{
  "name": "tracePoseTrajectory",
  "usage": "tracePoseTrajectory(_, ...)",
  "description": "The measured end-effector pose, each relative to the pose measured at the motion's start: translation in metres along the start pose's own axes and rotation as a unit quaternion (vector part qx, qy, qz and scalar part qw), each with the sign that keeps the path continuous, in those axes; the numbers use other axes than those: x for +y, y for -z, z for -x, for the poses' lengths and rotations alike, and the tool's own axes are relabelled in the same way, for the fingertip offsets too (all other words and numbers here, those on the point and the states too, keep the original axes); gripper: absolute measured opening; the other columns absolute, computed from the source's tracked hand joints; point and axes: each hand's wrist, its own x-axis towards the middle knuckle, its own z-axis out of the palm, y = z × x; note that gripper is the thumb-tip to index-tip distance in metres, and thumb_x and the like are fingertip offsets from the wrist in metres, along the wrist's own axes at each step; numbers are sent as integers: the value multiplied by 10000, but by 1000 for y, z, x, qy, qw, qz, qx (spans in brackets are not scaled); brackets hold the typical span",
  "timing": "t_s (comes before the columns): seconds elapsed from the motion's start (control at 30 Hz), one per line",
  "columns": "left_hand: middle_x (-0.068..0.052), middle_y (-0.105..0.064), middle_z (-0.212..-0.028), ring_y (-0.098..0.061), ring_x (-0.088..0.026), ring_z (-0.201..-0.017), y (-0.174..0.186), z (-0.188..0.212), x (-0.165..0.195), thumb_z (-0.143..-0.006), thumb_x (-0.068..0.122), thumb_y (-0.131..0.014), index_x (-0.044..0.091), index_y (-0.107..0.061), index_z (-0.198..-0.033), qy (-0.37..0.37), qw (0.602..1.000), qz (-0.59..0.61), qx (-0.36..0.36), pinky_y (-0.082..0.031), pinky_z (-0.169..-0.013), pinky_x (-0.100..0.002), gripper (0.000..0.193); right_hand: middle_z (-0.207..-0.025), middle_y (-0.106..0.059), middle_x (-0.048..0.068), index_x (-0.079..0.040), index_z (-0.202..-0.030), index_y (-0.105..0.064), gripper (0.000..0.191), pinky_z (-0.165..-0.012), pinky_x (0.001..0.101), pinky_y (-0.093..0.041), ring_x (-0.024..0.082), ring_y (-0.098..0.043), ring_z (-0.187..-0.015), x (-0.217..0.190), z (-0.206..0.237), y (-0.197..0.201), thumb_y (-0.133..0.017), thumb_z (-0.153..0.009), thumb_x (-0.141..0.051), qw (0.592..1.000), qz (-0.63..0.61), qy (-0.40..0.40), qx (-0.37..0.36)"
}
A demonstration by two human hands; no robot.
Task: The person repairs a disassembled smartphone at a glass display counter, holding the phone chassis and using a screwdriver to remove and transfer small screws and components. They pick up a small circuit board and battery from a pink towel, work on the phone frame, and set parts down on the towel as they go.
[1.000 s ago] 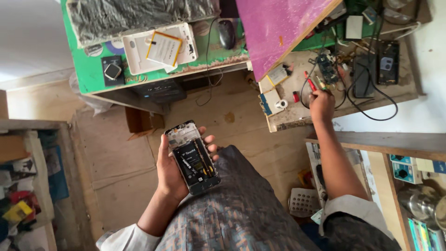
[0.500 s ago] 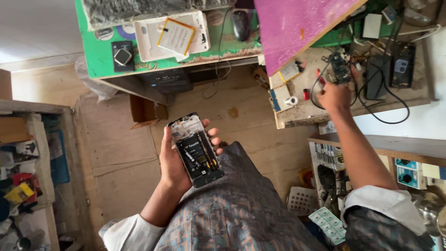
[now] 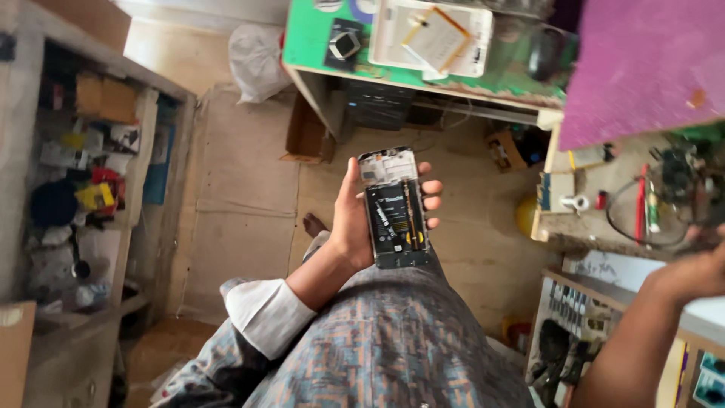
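Currently left hand grips opened black smartphone by its edges: light, rigid, fragile internals; right hand, beside it, blurred—grasp indeterminate.

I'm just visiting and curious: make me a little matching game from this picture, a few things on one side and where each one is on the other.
Things:
1. opened phone
2. white plastic bag
3. red-handled tool
4. pink board

Places:
A. on the floor beside the green table
B. top right, above the wooden bench
C. held in the left hand
D. lying on the wooden bench

Pairs: 1-C, 2-A, 3-D, 4-B
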Motion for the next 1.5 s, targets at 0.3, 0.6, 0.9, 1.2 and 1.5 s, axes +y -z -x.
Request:
tracePoseTrajectory(0.3, -225, -653, -1307, -674, -320, -1147, 16, 57, 61, -1040, 795, -293, -22, -439, -1539, -110, 992, 57, -32, -536, -1056, -513, 968, -1060, -675, 44, -85, -1242, -593, 174, -735, 229, -492, 107, -609, -788, -26, 185, -124, -652, -1079, -84, 901, -269, -189, -283)
tracePoseTrajectory(0.6, -219, -660, -1240, -678, -324, -1124, 40, 141, 161, -1035, 800, -280, -26, -458, -1513, -262, 961, 86, -40, -534, -1071, -535, 971, -1020, -645, 80, -27, -1156, -675, 429, -915, 361, -510, 180, -602, -957, 10, 357, -301, -522, -1150, -428, 822, -125, -246, -499)
tracePoseTrajectory(0.9, -268, -577, -1426, -593, -367, -1319, 53, 244, 265, -1040, 786, -275, 1, -399, -1565, -441, 895, 63, -19, -438, -1197, -506, 953, -1216, -598, 100, 111, -1360, -599, 537, -982, 352, -459, 159, -518, -1032, 49, 518, -427, -564, -1125, -370, 712, 36, -183, -677)
tracePoseTrajectory(1.2, -243, -519, -1506, -572, -367, -1334, 65, 362, 322, -967, 795, -348, 82, -364, -1587, -535, 838, 101, -43, -466, -1114, -589, 946, -654, -458, 33, -66, -854, -538, 393, -446, 274, -373, 148, -466, -496, 83, 637, -523, -511, -1088, -381, 608, 52, -436, -662)
tracePoseTrajectory(1.5, -256, -560, -1434, -600, -381, -1278, 96, 424, 380, -983, 805, -357, -20, -402, -1567, -649, 751, 122, -2, -476, -1112, -557, 1011, -515, -355, 1, -27, -751, -559, 433, -367, 264, -211, 93, -298, -380, 161, 736, -625, -529, -1077, -311, 402, 251, -429, -769)
